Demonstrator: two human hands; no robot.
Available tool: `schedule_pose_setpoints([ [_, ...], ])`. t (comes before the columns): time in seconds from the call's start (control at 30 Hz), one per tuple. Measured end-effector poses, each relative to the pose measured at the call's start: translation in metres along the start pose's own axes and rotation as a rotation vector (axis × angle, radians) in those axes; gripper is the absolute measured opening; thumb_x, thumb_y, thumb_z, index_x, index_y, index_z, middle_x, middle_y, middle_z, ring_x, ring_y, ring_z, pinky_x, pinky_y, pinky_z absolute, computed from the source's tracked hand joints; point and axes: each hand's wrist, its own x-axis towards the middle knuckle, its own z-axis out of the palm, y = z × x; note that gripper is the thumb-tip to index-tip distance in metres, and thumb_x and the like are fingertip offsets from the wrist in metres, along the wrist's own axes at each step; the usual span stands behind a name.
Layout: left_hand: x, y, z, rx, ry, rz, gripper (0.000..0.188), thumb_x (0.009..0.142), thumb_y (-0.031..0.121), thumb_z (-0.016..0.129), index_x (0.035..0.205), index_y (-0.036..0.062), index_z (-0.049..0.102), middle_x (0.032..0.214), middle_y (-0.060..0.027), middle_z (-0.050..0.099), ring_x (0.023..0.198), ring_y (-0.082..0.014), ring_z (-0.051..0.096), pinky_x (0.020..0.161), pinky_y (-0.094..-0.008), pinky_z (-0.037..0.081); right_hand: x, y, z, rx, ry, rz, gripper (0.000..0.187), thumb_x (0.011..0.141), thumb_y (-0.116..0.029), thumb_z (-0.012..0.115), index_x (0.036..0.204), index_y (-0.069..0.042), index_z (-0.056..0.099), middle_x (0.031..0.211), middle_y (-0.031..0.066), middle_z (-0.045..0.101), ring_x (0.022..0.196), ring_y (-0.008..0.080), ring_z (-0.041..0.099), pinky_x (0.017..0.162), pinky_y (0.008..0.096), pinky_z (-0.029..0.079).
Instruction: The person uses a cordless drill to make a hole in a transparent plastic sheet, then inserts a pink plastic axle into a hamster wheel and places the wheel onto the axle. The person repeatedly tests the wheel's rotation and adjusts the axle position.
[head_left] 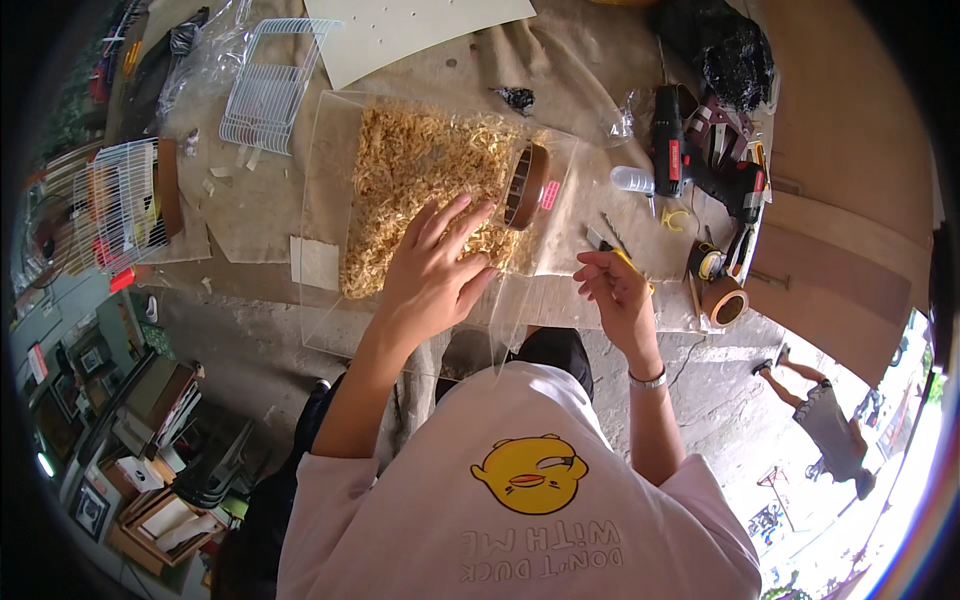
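A clear plastic box (330,130) stands on the cloth-covered table in front of me, with a thick layer of wood shavings (420,165) inside. My left hand (435,265) is over the shavings, fingers spread and holding nothing; whether the fingertips touch them I cannot tell. At the box's right side sits a brown ring with dark slots (527,187), beside a pink label (549,195). My right hand (615,290) hovers right of the box near the table's front edge, its fingers loosely bent with nothing visible in them. A yellow-handled tool (622,257) shows partly behind it.
On the right lie a black-and-red power drill (668,140), a tape measure (709,262) and a brown wooden ring (724,301). White wire racks (262,108) stand at the far left, near a pale perforated sheet (410,35). A person (830,430) is farther off at right.
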Motion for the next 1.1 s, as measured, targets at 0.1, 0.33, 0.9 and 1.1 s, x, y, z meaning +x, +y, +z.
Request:
schedule_pose_setpoints([
  [0.1, -0.005, -0.006, 0.005, -0.078, 0.046, -0.065, 0.07, 0.091, 0.016, 0.073, 0.155, 0.0241, 0.047, 0.159, -0.0126, 0.041, 0.138, -0.0377, 0.048, 0.113, -0.052, 0.042, 0.001, -0.003, 0.004, -0.054, -0.002, 0.005, 0.02, 0.101, -0.004, 0.059, 0.117, 0.002, 0.068, 0.091, 0.0073, 0.073, 0.08, 0.0123, 0.07, 0.074, 0.0266, 0.056],
  [0.33, 0.004, 0.007, 0.013, 0.12, -0.057, -0.142, 0.069, 0.091, 0.022, 0.075, 0.154, 0.024, 0.048, 0.154, -0.0174, 0.045, 0.134, -0.0372, 0.049, 0.109, -0.0508, 0.046, 0.006, -0.012, 0.017, -0.083, 0.003, -0.02, 0.018, 0.1, -0.004, 0.06, 0.115, 0.002, 0.069, 0.088, 0.0062, 0.073, 0.081, 0.0123, 0.07, 0.074, 0.027, 0.055],
  [0.9, -0.075, 0.008, -0.011, -0.247, 0.199, -0.414, 0.024, 0.087, 0.017, 0.077, 0.11, 0.0098, 0.074, 0.115, -0.0053, 0.071, 0.102, -0.0276, 0.068, 0.089, -0.0418, 0.053, 0.054, -0.076, 0.07, -1.216, 0.094, -0.572, 0.078, 0.081, -0.046, 0.083, 0.147, -0.015, 0.056, 0.162, 0.0193, 0.031, 0.148, 0.0433, 0.028, 0.118, 0.0583, 0.026],
  [1.1, -0.087, 0.002, -0.021, -0.309, 0.285, -0.447, 0.031, 0.083, 0.015, 0.079, 0.112, 0.0091, 0.075, 0.114, -0.008, 0.072, 0.104, -0.03, 0.069, 0.088, -0.0417, 0.054, 0.073, -0.083, 0.073, -1.33, 0.097, -0.595, 0.09, 0.075, -0.058, 0.084, 0.149, -0.017, 0.054, 0.164, 0.0233, 0.026, 0.151, 0.0465, 0.025, 0.12, 0.0608, 0.026],
])
